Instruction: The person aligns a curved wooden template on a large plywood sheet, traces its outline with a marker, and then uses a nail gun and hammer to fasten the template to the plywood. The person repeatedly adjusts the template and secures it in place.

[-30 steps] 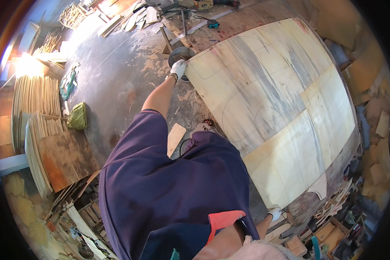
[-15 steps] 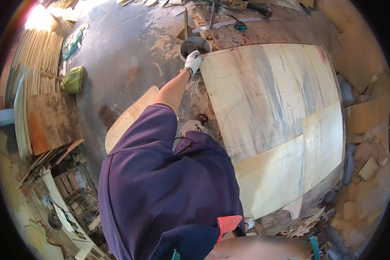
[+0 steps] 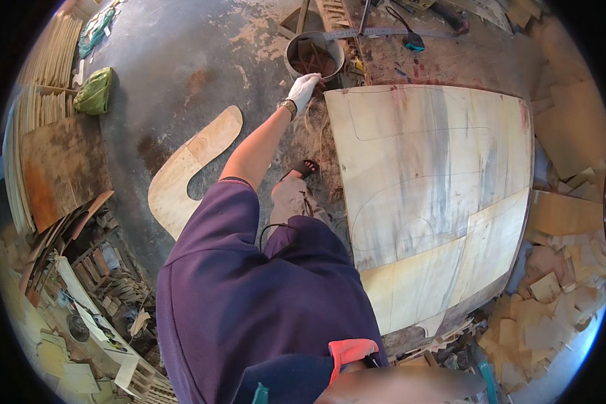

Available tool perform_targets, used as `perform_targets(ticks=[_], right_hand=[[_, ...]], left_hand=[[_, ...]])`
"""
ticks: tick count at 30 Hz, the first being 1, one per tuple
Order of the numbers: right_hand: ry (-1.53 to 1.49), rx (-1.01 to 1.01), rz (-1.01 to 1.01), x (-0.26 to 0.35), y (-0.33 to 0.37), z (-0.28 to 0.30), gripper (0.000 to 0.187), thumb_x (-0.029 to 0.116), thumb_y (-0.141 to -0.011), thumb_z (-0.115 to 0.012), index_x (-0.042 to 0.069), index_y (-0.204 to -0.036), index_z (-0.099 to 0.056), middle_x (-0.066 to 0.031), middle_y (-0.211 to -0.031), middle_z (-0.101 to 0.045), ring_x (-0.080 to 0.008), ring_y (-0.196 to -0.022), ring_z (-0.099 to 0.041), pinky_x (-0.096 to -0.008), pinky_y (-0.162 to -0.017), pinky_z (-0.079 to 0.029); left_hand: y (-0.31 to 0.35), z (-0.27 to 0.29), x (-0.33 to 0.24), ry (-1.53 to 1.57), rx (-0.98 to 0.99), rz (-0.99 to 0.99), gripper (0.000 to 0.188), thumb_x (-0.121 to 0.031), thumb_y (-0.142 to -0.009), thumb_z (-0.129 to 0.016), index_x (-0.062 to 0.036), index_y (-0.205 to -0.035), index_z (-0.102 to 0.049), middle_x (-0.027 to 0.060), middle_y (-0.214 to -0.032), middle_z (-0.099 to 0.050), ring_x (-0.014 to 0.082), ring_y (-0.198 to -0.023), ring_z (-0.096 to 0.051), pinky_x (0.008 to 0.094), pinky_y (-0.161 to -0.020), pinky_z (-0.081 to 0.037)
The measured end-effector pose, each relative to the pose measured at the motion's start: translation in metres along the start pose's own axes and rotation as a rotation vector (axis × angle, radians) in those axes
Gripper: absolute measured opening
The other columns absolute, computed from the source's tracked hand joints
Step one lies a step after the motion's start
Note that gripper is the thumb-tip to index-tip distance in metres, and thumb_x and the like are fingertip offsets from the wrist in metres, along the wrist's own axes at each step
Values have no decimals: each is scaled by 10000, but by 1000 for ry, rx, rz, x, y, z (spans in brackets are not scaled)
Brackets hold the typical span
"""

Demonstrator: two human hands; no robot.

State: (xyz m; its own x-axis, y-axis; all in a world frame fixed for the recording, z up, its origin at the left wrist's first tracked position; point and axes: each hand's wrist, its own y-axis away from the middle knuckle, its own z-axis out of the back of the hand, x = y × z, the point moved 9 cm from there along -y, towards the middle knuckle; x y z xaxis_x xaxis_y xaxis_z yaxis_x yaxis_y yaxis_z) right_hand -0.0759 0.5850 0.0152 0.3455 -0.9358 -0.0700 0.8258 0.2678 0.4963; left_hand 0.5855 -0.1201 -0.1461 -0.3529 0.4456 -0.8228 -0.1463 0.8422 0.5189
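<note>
My left hand [image 3: 304, 89], in a white glove with a watch at the wrist, reaches forward to the near rim of a round bucket [image 3: 288, 62]. Its fingers are curled closed by that rim; a small dark reddish bit shows beside them, and what they grip is hidden. Reddish-brown contents fill part of the bucket. Just right of the hand is the corner of a large pale plywood sheet [image 3: 411, 155] with curved pencil outlines drawn on it. My right hand is out of sight.
A curved plywood piece [image 3: 182, 165] lies on the dark floor at left. Stacked sheets [image 3: 47, 60] and a green bag [image 3: 94, 91] stand farther left. Beyond the plywood lie a tape measure [image 3: 413, 42] and a metal ruler [image 3: 384, 31]. Wood offcuts [image 3: 545, 286] are heaped at right.
The view has shifted, so the curved plywood piece and the bucket's inside show more fully. My left hand stays at the bucket's near rim, its fingers still closed.
</note>
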Motion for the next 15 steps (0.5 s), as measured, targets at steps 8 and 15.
perform_targets(ticks=[8,15], right_hand=[[27,177,-20,23,71,-9,496,452,-976,-576,-8,-1102,-708,-244,-1076,-725,-425,-960,-700,-532,-830,-550],[18,256,-55,22,123,-13,478,441,-974,-584,-6,-1090,-709,-242,-1058,-726,-423,-948,-701,-529,-820,-549]], left_hand=[[-70,-63,63,-362,186,-413,274,-236,-994,-669,-36,-1181,-649,86,-1070,-713,204,-940,-669,334,-845,-525],[-33,-100,157,-746,255,-475,323,-232,-998,-670,-68,-1273,-624,96,-1219,-687,235,-1057,-653,356,-910,-517]])
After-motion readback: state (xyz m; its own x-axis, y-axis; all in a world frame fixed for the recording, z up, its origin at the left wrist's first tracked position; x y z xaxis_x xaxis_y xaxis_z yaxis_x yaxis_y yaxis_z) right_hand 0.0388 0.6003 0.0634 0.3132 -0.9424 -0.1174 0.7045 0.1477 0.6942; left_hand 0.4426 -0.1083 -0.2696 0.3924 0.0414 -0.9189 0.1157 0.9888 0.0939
